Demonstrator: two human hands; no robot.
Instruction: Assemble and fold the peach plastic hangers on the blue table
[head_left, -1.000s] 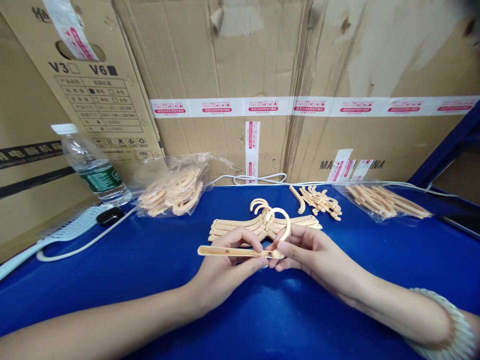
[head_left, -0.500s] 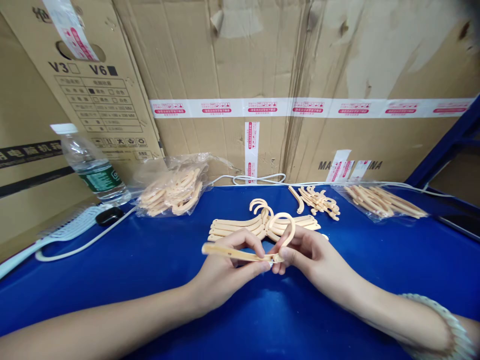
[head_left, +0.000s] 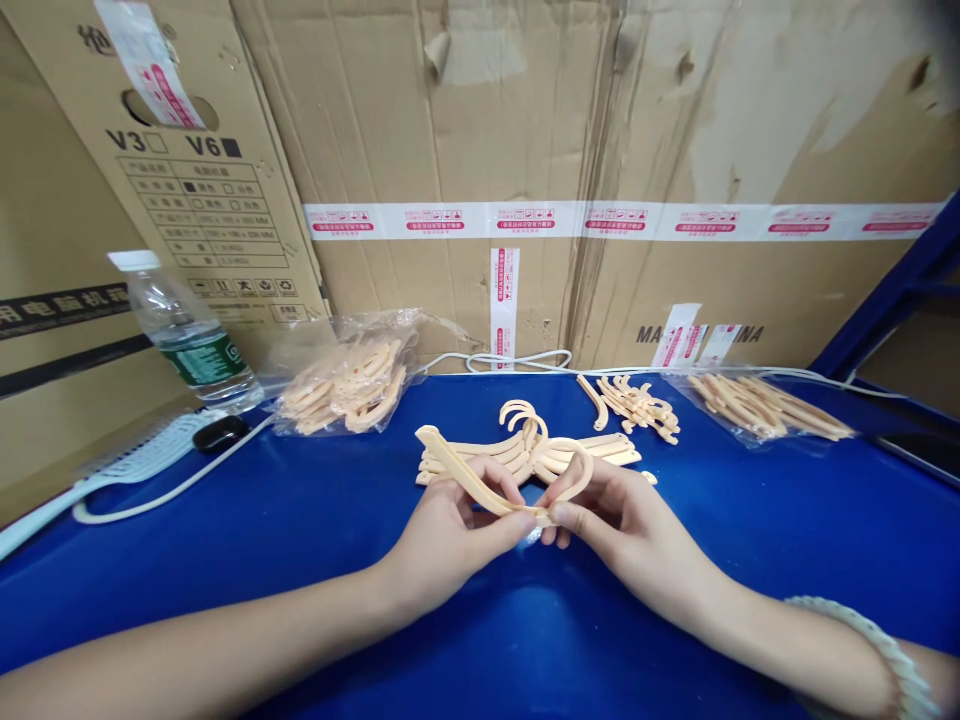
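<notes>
My left hand (head_left: 450, 525) pinches a pale peach plastic hanger arm (head_left: 459, 467) that slants up to the left. My right hand (head_left: 619, 520) pinches a curved peach hook piece (head_left: 581, 470). The two pieces meet between my fingertips, just above the blue table (head_left: 300, 520). Right behind my hands lies a flat stack of assembled peach hangers (head_left: 525, 450) with hooks pointing away from me.
A clear bag of hook pieces (head_left: 349, 375) lies back left. Loose hooks (head_left: 637, 400) and a bag of straight arms (head_left: 765, 405) lie back right. A water bottle (head_left: 184, 335), white brush (head_left: 112, 465) and white cable (head_left: 172, 485) sit at left. Cardboard boxes (head_left: 600, 150) wall the back.
The arm piece in my left hand has swung from lying level to slanting up to the left. The hook in my right hand has tipped lower toward the joint.
</notes>
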